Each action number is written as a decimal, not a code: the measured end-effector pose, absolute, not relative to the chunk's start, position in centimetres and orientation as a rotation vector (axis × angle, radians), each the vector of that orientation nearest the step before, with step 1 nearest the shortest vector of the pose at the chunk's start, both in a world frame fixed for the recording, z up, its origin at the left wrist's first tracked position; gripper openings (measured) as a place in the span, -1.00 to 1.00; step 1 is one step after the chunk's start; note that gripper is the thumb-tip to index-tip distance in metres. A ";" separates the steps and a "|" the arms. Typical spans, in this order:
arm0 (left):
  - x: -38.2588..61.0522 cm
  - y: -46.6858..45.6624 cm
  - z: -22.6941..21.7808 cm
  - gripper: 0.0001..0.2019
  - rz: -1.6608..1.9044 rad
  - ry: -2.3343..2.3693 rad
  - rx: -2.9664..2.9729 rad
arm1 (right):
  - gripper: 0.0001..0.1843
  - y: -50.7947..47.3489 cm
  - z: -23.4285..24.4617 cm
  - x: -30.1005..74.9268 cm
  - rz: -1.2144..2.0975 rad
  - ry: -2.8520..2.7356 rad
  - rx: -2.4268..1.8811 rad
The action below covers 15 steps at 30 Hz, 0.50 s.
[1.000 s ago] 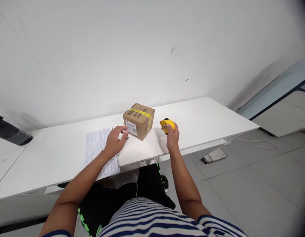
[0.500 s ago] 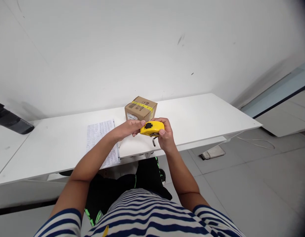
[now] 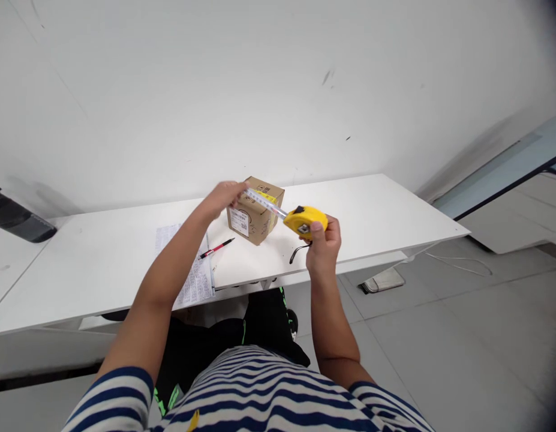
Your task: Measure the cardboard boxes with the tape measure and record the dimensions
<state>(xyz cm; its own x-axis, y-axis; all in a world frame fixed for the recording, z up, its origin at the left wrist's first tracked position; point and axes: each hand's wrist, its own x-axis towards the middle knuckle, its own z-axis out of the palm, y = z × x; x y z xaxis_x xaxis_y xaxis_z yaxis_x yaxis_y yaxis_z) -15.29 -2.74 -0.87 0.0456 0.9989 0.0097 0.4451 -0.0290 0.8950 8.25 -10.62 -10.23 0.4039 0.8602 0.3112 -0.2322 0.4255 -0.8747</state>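
My right hand (image 3: 321,245) is closed round a yellow tape measure (image 3: 303,220), held above the white desk (image 3: 372,216) to the right of a small cardboard box (image 3: 255,210). The tape blade (image 3: 265,201) is pulled out leftward over the box's top. My left hand (image 3: 224,195) pinches the blade's end at the box's upper left edge. The box carries yellow tape and a white label. A black wrist strap hangs from the tape measure.
A printed paper sheet (image 3: 192,270) lies left of the box with a red and black pen (image 3: 216,248) beside it. A dark object (image 3: 12,217) rests at the far left. A cable and a flat grey device (image 3: 381,280) lie on the tiled floor under the desk's right end.
Both hands met on the tape measure in front of the box. Then my left hand drew the blade out to the left, over the box, while the right moved the case right.
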 end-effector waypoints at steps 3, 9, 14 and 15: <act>-16.9 1.5 -0.9 -0.63 1.063 1.988 1.663 | -0.37 -9.9 -9.9 9.3 0.715 -0.713 -0.983; -17.6 4.8 -3.3 -0.62 0.673 1.875 1.718 | -0.38 -7.9 -9.6 9.2 0.637 -0.808 -1.059; -16.8 4.8 -2.9 -0.55 0.472 1.884 1.957 | -0.42 -6.1 -9.6 6.8 0.722 -1.037 -1.061; -16.6 4.7 -2.7 -0.55 0.443 1.907 1.999 | -0.42 -5.8 -9.5 6.4 0.711 -1.056 -1.057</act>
<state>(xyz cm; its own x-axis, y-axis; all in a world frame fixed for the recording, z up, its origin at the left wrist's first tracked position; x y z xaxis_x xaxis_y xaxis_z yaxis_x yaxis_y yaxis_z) -16.63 4.71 -2.74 0.0496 0.9987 -0.0101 0.8920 -0.0397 0.4502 6.38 -5.85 -9.54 0.3587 0.8699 0.3385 0.0139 0.3576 -0.9338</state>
